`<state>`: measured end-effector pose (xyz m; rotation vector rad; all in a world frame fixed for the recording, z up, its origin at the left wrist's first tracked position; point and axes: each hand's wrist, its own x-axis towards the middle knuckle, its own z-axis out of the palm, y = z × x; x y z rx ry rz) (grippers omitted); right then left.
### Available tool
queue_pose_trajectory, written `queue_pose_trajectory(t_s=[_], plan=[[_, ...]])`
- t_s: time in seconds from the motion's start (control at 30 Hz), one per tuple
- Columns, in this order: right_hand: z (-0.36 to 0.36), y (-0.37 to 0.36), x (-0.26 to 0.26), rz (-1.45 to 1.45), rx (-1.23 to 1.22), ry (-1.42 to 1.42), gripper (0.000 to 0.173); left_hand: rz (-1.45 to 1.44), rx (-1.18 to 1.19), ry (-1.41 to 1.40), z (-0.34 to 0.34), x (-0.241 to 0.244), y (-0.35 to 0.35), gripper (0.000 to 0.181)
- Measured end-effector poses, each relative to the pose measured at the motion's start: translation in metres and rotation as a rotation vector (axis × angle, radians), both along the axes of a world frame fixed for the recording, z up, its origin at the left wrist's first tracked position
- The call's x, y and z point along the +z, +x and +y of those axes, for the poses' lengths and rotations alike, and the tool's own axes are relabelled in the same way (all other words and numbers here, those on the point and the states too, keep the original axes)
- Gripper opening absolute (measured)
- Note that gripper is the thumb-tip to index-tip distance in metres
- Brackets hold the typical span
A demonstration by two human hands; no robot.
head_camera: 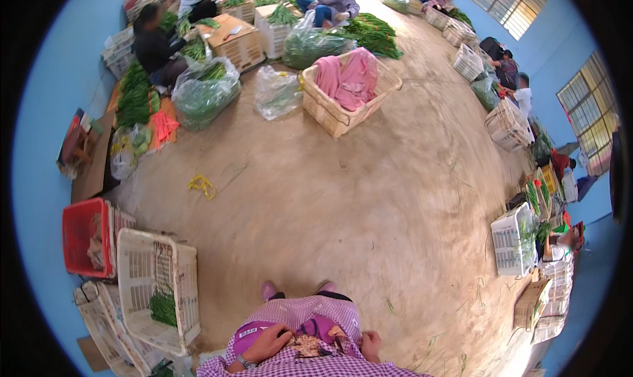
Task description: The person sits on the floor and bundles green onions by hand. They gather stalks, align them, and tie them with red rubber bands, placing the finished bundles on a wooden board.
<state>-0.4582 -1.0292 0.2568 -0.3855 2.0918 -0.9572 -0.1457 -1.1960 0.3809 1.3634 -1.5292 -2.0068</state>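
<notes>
My left hand, with a metal-banded wristwatch, rests on the front of my purple checked apron, its fingers curled beside a printed patch. Whether it grips any cloth I cannot tell. At the apron's other side hangs my right hand, fingers bent, with no object visible in it. Ahead on the concrete floor stands a plastic crate with pink cloth draped inside and over its rim. A white crate to the left holds green stalks.
A red crate stands by the left wall. Yellow cord lies on the floor. Bags of greens and a cardboard-topped crate stand near seated people at the upper left. More people and crates line the right wall.
</notes>
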Motion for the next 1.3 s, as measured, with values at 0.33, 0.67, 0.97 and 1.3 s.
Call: queue_pose_trajectory(t_s=[0.33,0.67,0.97,1.3], plan=[[-0.003,-0.154,-0.079,0.116,0.184,0.496,0.011,0.117,-0.179,-0.08,-0.086,-0.01,-0.181,0.023],[-0.156,-0.298,-0.058,-0.06,0.133,0.132,0.011,0.128,-0.182,-0.085,-0.141,0.008,-0.291,0.024],[-0.398,-0.316,0.017,-0.237,0.411,-0.216,0.01,0.158,-0.291,-0.084,-0.233,-0.013,-0.386,0.028],[-0.186,-0.575,-0.18,0.727,1.066,0.211,0.022,0.191,-0.336,0.041,-0.344,0.003,-0.46,0.027]])
